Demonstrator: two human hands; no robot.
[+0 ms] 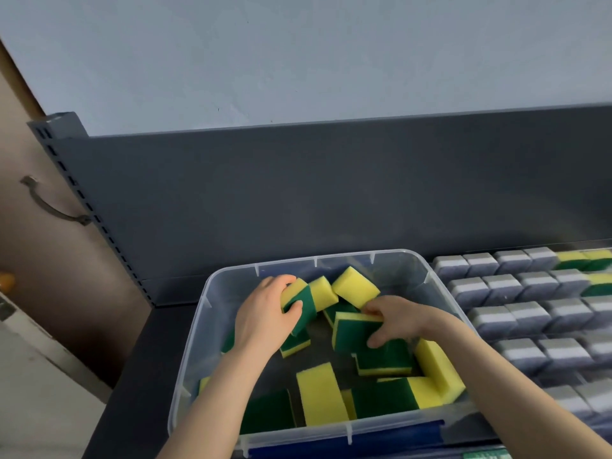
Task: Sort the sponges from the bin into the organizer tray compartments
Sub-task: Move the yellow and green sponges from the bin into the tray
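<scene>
Clear bin (190, 369) of loose sponges (319, 392), left hand (263, 319) gripping a yellow-green sponge (308, 301), right hand (394, 321) pinching another sponge (351, 332) beside it

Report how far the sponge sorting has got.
Done: rows of grey sponges stand right of the bin, a few yellow-green ones at the far corner. In hand: left hand grips one sponge, right hand another, inside the bin. Left: many loose sponges there.

Single head-worn wide-angle view, looking forward and down from close above a clear plastic bin (331, 257) on a dark grey metal shelf (132, 359).
</scene>
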